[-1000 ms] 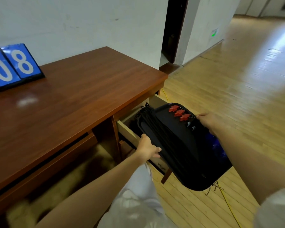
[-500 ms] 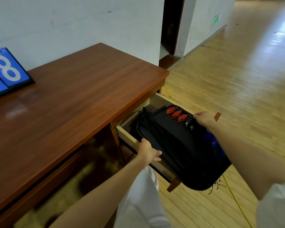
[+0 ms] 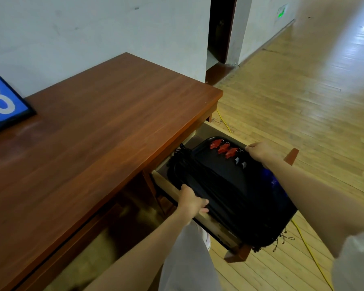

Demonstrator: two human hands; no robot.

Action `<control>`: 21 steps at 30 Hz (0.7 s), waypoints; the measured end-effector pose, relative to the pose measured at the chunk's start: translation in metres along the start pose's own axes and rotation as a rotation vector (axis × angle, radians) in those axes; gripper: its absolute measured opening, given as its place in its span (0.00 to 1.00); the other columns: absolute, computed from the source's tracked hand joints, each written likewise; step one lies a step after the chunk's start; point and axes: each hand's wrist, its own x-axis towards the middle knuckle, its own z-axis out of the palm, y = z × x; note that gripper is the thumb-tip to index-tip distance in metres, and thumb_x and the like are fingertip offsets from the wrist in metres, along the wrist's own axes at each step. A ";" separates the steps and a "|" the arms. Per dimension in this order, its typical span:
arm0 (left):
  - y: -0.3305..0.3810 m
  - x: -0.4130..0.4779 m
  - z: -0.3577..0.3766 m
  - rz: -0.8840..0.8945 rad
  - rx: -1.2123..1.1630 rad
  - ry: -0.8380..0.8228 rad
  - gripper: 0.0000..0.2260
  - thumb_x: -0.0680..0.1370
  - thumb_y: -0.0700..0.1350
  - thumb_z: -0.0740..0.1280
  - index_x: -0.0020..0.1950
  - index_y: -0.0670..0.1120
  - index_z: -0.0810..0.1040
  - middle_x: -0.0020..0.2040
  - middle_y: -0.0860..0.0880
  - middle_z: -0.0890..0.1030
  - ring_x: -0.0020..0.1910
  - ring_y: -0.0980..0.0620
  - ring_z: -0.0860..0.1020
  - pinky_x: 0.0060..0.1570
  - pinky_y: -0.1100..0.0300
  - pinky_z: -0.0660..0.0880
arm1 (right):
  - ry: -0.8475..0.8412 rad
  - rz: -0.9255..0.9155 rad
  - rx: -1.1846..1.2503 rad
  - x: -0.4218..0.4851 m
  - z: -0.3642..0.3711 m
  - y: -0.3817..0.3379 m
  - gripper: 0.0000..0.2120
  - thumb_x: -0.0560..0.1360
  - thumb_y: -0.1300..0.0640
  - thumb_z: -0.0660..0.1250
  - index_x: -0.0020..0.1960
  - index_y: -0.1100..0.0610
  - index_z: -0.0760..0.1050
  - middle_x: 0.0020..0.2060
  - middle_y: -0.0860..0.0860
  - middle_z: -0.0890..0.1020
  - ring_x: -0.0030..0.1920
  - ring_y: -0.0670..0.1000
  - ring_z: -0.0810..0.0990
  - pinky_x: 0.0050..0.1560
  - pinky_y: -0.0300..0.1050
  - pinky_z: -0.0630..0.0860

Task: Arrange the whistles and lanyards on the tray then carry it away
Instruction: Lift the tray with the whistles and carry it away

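A black tray (image 3: 246, 198) sits over the open wooden drawer (image 3: 210, 222) at the desk's right end. Three red whistles (image 3: 224, 148) and two small silver ones (image 3: 240, 162) lie in a row near its far edge. Black lanyards (image 3: 200, 175) are laid in a band along its left side, their ends dangling past the near corner. My left hand (image 3: 190, 201) grips the tray's near-left rim above the drawer front. My right hand (image 3: 261, 151) grips the far-right rim beside the whistles.
The brown desk (image 3: 97, 135) fills the left. A blue scoreboard (image 3: 2, 106) stands on it at the far left. A yellow cable (image 3: 311, 257) runs across the wooden floor under the drawer. A dark doorway (image 3: 220, 28) lies beyond.
The tray has moved further in over the drawer and lower, both hands still gripping it. The view has shifted right, with more of the drawer front showing.
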 end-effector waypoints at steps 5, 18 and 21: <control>0.005 0.009 -0.006 0.000 -0.022 0.027 0.38 0.74 0.28 0.66 0.76 0.43 0.48 0.69 0.37 0.67 0.55 0.41 0.81 0.48 0.61 0.78 | -0.015 -0.021 -0.074 0.011 0.008 -0.014 0.18 0.81 0.55 0.58 0.64 0.65 0.75 0.63 0.61 0.77 0.63 0.60 0.75 0.61 0.48 0.71; 0.015 0.040 -0.016 -0.100 -0.088 0.087 0.32 0.77 0.30 0.63 0.76 0.40 0.50 0.67 0.40 0.71 0.60 0.43 0.78 0.55 0.59 0.74 | -0.048 -0.035 -0.066 0.044 0.033 -0.040 0.18 0.80 0.56 0.59 0.62 0.69 0.75 0.60 0.63 0.78 0.61 0.61 0.76 0.64 0.53 0.73; 0.016 0.048 -0.020 -0.085 -0.057 0.115 0.29 0.78 0.31 0.63 0.74 0.39 0.53 0.66 0.37 0.72 0.59 0.42 0.78 0.54 0.58 0.76 | -0.060 -0.038 -0.071 0.050 0.038 -0.043 0.18 0.81 0.56 0.59 0.63 0.67 0.74 0.60 0.63 0.78 0.61 0.60 0.76 0.61 0.50 0.72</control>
